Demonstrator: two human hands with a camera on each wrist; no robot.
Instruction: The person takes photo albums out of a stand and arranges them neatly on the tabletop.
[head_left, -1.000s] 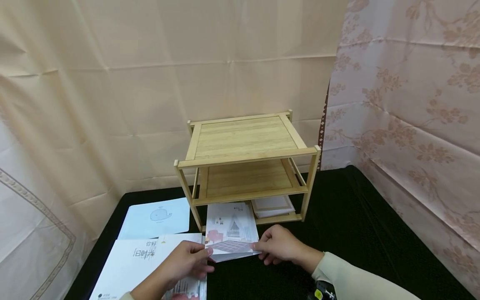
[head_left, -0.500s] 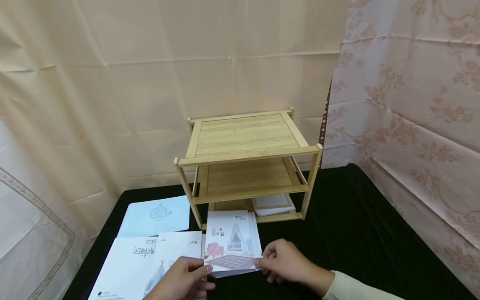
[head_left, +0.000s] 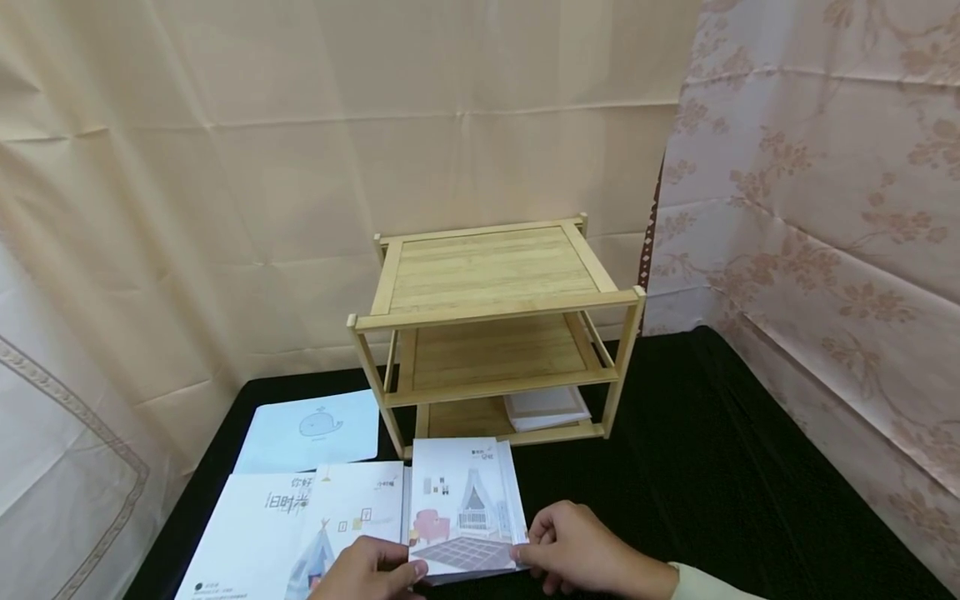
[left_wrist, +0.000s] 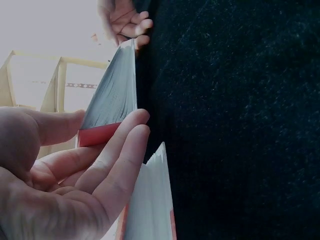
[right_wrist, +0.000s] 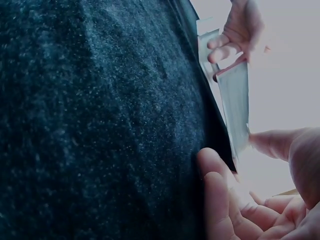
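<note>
A white book [head_left: 457, 508] with a tent and pink armchair on its cover is held by both hands at its near corners. My left hand [head_left: 372, 569] pinches the left corner, thumb on top; the left wrist view shows its red spine [left_wrist: 100, 134] and grey page edges between thumb and fingers. At the right corner my right hand [head_left: 581, 546] pinches the book, thumb above and fingers curled beneath, as the right wrist view also shows. Left of it lies another white book [head_left: 360, 492] with a blue tent, partly behind my left hand.
A wooden two-tier rack [head_left: 495, 317] stands behind on the black cloth [head_left: 735, 483]. White books [head_left: 547, 408] lie on its bottom level at the right. To the left are a light blue whale-print cover [head_left: 307, 433] and a white cover [head_left: 240, 533]. Curtains [head_left: 450, 125] hang behind.
Both hands have drawn the book out of the rack's bottom level and toward the body. More of its cover and of the left book now shows.
</note>
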